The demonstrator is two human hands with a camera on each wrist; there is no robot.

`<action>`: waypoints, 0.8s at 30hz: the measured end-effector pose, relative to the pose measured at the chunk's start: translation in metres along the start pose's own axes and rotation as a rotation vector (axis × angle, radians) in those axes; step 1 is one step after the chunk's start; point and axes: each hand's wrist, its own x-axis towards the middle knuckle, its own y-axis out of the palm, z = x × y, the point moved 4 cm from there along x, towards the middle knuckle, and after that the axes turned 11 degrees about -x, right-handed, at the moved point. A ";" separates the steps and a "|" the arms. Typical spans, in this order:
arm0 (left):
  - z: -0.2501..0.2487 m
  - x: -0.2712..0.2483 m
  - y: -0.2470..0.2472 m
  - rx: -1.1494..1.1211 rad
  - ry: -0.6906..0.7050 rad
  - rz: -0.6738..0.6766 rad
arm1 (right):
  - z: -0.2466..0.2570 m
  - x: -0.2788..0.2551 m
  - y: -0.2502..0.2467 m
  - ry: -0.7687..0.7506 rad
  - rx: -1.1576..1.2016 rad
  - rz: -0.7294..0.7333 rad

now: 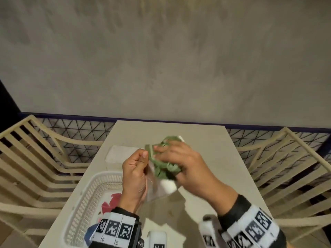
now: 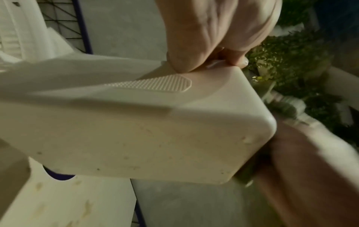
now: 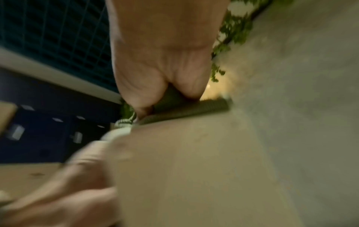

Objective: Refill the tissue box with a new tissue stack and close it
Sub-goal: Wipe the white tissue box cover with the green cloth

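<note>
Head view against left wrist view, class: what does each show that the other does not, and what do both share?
Only the head view shows the white basket, the table, the white block behind the hands and the slatted chairs. Only the left wrist view shows the white case close up, with its ribbed patch. Both show the left hand, the right hand and green foliage.

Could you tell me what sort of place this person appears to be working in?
Probably a patio or similar semi-outdoor sitting area: a light table stands against a bare grey plastered wall, slatted plastic chairs sit on either side, and a wire-mesh fence runs behind them.
</note>
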 end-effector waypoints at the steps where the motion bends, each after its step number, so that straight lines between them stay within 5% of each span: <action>1: 0.001 0.000 0.002 -0.019 -0.003 0.005 | 0.003 -0.002 0.001 -0.032 0.005 0.036; 5: 0.009 -0.004 0.005 0.087 -0.033 -0.005 | -0.037 0.002 -0.010 0.193 0.016 -0.017; 9: 0.012 -0.004 0.009 -0.020 -0.048 0.014 | -0.008 -0.006 -0.007 0.018 0.009 0.081; 13: 0.016 -0.003 0.013 0.062 -0.048 -0.036 | -0.056 -0.006 -0.029 0.263 -0.037 -0.023; 18: 0.010 0.005 0.013 -0.045 -0.052 -0.108 | -0.006 -0.037 -0.014 -0.074 -0.032 0.117; 24: 0.010 0.002 0.028 0.008 -0.044 -0.052 | -0.060 -0.026 -0.043 0.178 0.007 0.004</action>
